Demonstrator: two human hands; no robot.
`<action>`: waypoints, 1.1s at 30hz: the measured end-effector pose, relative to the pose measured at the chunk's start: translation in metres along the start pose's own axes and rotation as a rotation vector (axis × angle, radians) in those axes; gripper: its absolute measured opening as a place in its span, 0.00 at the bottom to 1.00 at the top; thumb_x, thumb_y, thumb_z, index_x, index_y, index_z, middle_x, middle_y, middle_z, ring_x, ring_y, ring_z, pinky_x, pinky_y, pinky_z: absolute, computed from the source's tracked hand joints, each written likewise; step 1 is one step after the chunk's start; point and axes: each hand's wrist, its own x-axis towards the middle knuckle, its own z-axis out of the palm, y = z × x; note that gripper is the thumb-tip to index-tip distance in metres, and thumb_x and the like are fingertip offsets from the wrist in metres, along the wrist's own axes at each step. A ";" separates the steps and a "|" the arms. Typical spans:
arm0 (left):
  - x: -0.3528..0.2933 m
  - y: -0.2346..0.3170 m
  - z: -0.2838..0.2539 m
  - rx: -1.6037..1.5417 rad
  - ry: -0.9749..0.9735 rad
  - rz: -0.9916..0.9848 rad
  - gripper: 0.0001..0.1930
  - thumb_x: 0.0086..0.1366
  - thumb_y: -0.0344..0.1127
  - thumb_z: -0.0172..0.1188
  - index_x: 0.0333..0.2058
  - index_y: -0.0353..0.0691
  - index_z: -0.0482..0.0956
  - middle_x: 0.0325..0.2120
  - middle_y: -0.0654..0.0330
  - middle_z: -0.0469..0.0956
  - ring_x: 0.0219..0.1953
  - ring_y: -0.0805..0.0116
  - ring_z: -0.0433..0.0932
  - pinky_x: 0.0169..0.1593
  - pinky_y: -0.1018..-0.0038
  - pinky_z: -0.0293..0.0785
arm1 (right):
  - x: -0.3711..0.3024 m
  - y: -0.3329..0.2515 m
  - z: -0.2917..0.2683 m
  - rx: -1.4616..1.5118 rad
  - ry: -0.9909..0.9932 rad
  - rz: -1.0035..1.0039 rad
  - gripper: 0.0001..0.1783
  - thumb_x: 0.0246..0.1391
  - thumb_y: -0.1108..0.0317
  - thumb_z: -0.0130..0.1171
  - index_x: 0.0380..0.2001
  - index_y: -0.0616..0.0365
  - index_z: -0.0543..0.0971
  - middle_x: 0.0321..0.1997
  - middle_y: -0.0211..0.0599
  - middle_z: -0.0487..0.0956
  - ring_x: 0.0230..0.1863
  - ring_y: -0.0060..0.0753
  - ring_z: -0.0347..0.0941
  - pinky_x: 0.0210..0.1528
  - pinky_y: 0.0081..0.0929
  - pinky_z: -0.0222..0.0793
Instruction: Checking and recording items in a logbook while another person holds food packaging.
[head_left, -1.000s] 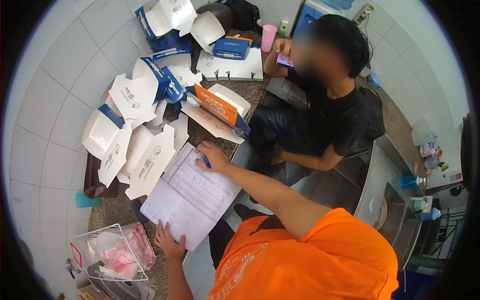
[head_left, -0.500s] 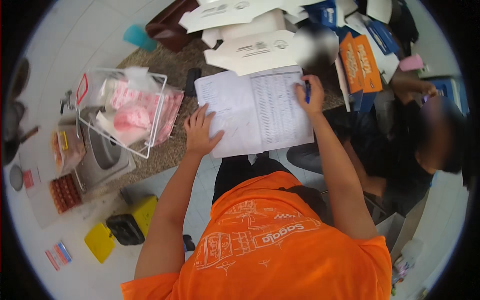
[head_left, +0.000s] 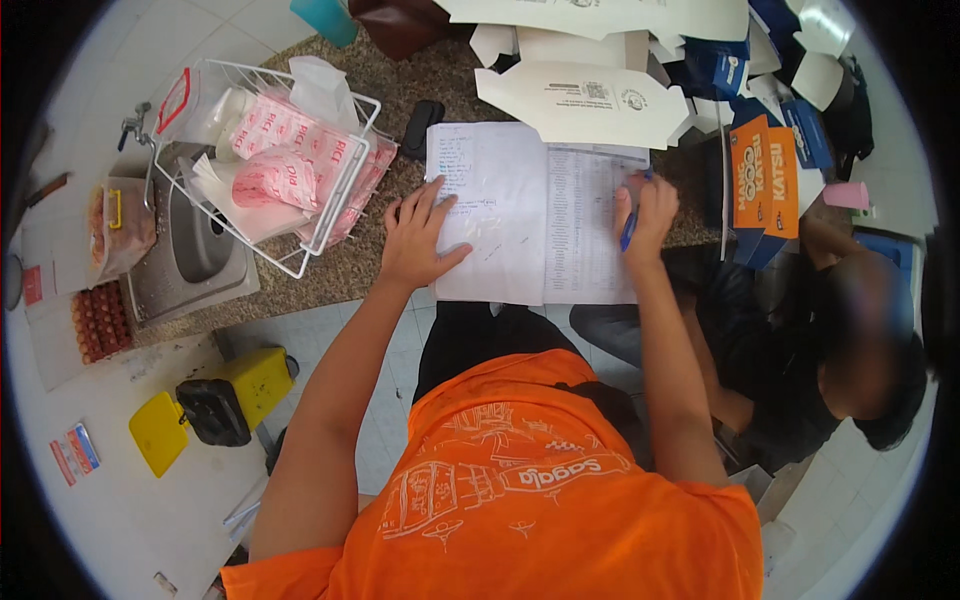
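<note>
An open booklet of papers (head_left: 490, 265) lies on the granite counter, handwriting on its left page and a printed table on its right. My left hand (head_left: 418, 240) rests flat on the left page's edge with fingers spread, holding nothing. At the right page's outer edge, my right hand (head_left: 652, 222) grips a blue pen (head_left: 628, 234), partly hidden by the fingers. Just beyond the papers lies a white flat carton blank (head_left: 560, 100), which overlaps the top of the right page. A small black case (head_left: 424, 128) sits by the upper left corner.
To the left, a white wire basket (head_left: 312, 240) holds red-and-white paper packaging beside a steel sink (head_left: 150, 300). Orange boxes (head_left: 750, 175) and more cartons crowd the right. A seated person in black (head_left: 780, 350) is close on my right. A yellow bin (head_left: 262, 385) stands below left.
The view has shifted, so the counter things appear higher and the papers further right. The pen now slants differently in my right hand. My left hand stays spread on the left page.
</note>
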 end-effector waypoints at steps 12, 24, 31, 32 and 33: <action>0.003 0.001 0.004 -0.004 0.035 -0.014 0.41 0.58 0.63 0.71 0.65 0.46 0.75 0.72 0.51 0.64 0.75 0.50 0.61 0.74 0.42 0.49 | 0.025 -0.156 0.081 0.956 -0.400 0.395 0.10 0.67 0.67 0.63 0.46 0.61 0.81 0.40 0.46 0.83 0.38 0.42 0.80 0.45 0.35 0.76; 0.000 -0.004 0.005 0.016 0.043 -0.011 0.41 0.59 0.62 0.70 0.66 0.46 0.75 0.73 0.52 0.64 0.75 0.51 0.61 0.73 0.43 0.49 | 0.003 -0.162 0.105 1.008 -0.278 0.292 0.11 0.54 0.73 0.68 0.41 0.60 0.80 0.33 0.42 0.82 0.32 0.37 0.80 0.38 0.32 0.76; 0.003 -0.003 0.007 0.016 0.066 0.029 0.41 0.59 0.62 0.70 0.65 0.42 0.75 0.74 0.53 0.65 0.75 0.50 0.61 0.73 0.43 0.50 | 0.003 -0.160 0.103 0.996 -0.324 0.433 0.06 0.60 0.73 0.68 0.37 0.62 0.82 0.27 0.34 0.83 0.28 0.19 0.75 0.33 0.24 0.72; 0.002 -0.004 0.007 0.013 0.066 0.030 0.41 0.59 0.62 0.70 0.65 0.42 0.75 0.74 0.53 0.65 0.75 0.50 0.61 0.73 0.43 0.50 | 0.005 -0.162 0.102 1.010 -0.334 0.425 0.05 0.59 0.73 0.68 0.37 0.62 0.82 0.28 0.35 0.83 0.27 0.20 0.75 0.33 0.24 0.72; 0.001 -0.004 0.006 0.028 0.059 0.020 0.41 0.59 0.62 0.70 0.65 0.42 0.75 0.74 0.54 0.65 0.75 0.50 0.61 0.73 0.44 0.50 | 0.006 -0.162 0.099 1.007 -0.334 0.426 0.05 0.59 0.73 0.68 0.37 0.62 0.82 0.28 0.35 0.83 0.27 0.20 0.75 0.33 0.24 0.72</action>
